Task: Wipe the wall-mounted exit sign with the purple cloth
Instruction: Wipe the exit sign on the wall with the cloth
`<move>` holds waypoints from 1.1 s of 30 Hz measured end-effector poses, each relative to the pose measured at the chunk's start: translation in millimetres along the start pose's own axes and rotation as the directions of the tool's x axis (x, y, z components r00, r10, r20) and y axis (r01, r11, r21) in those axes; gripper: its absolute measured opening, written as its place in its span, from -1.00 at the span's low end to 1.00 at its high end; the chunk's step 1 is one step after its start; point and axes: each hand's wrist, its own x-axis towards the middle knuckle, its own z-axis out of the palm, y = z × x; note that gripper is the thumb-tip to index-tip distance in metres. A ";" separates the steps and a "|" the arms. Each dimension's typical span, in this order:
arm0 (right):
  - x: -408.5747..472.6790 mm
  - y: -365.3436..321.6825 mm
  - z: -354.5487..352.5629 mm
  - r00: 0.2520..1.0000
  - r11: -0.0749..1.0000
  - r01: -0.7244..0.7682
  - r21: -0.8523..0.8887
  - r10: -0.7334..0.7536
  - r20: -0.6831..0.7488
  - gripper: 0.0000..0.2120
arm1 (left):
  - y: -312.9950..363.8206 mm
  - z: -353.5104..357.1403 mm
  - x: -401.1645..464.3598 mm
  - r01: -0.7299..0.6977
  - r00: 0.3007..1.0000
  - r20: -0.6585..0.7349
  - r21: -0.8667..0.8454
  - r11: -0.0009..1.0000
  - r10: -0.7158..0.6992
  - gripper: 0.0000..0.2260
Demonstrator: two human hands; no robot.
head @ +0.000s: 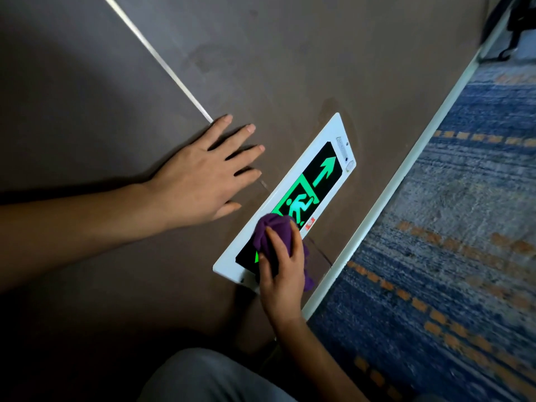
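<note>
Right hand (282,271) grips bunched purple cloth (275,232) on near end of white-framed, green-lit rectangular exit sign (322,172). Sign's long axis runs away up-right; unwiped arrow end farther. Left hand (200,181) flat, fingers spread, on brown wall (290,68).

Left hand (200,175) flat, fingers straight and spread, palm down, forearm bare and reaching in from the left edge. Right hand (282,274) lower, fingers curled in a grip, bare forearm rising from the bottom edge, wrist bent slightly.
</note>
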 end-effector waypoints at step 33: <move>-44.5 -1.1 13.4 0.977 0.977 0.206 -0.049 -0.202 0.071 -0.48 | 11.6 1.6 -31.4 0.024 1.000 -0.011 -0.028 0.999 -0.024 -0.42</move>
